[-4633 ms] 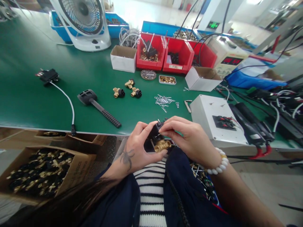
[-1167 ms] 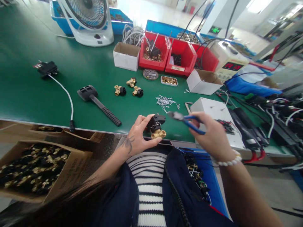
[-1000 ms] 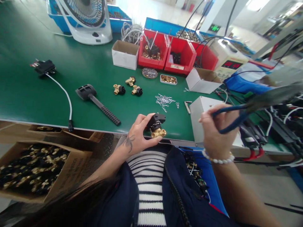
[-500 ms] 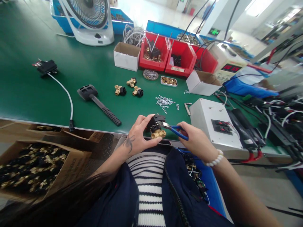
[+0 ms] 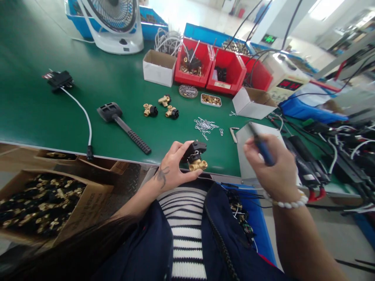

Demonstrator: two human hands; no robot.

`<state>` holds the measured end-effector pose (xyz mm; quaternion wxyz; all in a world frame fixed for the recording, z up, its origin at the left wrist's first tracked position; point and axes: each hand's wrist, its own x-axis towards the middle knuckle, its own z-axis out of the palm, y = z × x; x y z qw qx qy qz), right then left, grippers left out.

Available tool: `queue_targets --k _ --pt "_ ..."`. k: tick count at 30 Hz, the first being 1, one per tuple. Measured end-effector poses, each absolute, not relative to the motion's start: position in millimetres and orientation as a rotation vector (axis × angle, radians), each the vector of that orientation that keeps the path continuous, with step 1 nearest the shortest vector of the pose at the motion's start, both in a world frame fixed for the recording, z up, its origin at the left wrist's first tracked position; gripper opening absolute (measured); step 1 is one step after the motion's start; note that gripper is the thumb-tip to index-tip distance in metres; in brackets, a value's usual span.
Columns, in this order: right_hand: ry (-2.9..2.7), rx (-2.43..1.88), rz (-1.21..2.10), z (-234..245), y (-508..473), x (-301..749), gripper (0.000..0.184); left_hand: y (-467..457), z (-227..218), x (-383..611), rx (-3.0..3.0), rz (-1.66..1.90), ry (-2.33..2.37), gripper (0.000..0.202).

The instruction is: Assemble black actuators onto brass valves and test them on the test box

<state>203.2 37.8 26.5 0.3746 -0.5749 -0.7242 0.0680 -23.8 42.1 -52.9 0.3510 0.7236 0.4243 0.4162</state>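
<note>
My left hand is closed around a brass valve with a black housing, held at the table's front edge with its brass ports facing right. A thin wire clip shows around the valve's black neck. Off to the right, my right hand grips blue-handled pliers, blurred by motion, above the grey control box. Beyond the held valve lies a loose pile of wire clips. Three brass fittings with black caps rest farther back on the green table.
A black paddle-shaped tool and a black connector with a white cable lie at left. Red bins, white boxes and a fan stand behind. A carton of valves sits below left.
My right hand has drawn the pliers away from the valve, to the right and up over the control box. My left hand still holds the valve in about the same place.
</note>
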Motion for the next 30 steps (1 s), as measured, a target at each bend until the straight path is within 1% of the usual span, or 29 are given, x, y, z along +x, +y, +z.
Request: queue_targets --k 2,3,6,8,9,12,14,17,19,21,24,25,27,29,30 --pt "-1.612 -1.360 0.046 25 38 201 0.007 43 -52 -24 1.879 1.075 1.105 0.073" --pt "-1.624 -1.361 0.046 22 38 199 0.006 43 -52 -24 1.881 1.071 1.109 0.073" --pt "-2.064 -1.580 0.261 14 36 198 0.001 43 -53 -24 1.874 1.063 1.116 0.073" --pt "-2.220 -1.644 0.367 15 36 200 0.004 43 -53 -24 1.858 1.062 1.113 0.074" --pt "-2.154 -1.622 0.335 17 36 201 0.006 43 -53 -24 1.854 1.063 1.111 0.074" --pt "-1.716 -1.432 0.126 23 39 202 0.008 42 -53 -23 1.869 1.071 1.108 0.074" --pt "-1.658 -1.420 0.080 22 39 200 0.007 42 -53 -23 1.878 1.074 1.111 0.074" --pt "-2.054 -1.579 0.257 17 38 198 0.003 42 -53 -23 1.876 1.061 1.116 0.074" --pt "-2.217 -1.589 0.364 18 37 199 0.003 42 -53 -24 1.865 1.060 1.112 0.074" --pt "-2.098 -1.550 0.306 22 37 200 0.006 42 -52 -23 1.861 1.063 1.108 0.074" --pt "-1.754 -1.479 0.107 24 37 201 0.006 43 -52 -23 1.876 1.065 1.111 0.074" --pt "-1.761 -1.492 0.095 23 37 201 0.005 43 -52 -23 1.881 1.063 1.114 0.074" --pt "-1.994 -1.595 0.184 17 37 199 0.003 43 -52 -23 1.886 1.061 1.117 0.073" --pt "-2.237 -1.702 0.335 10 36 197 0.006 43 -53 -24 1.874 1.064 1.121 0.073" --pt "-2.250 -1.743 0.363 7 37 197 0.008 42 -54 -24 1.860 1.069 1.122 0.074"
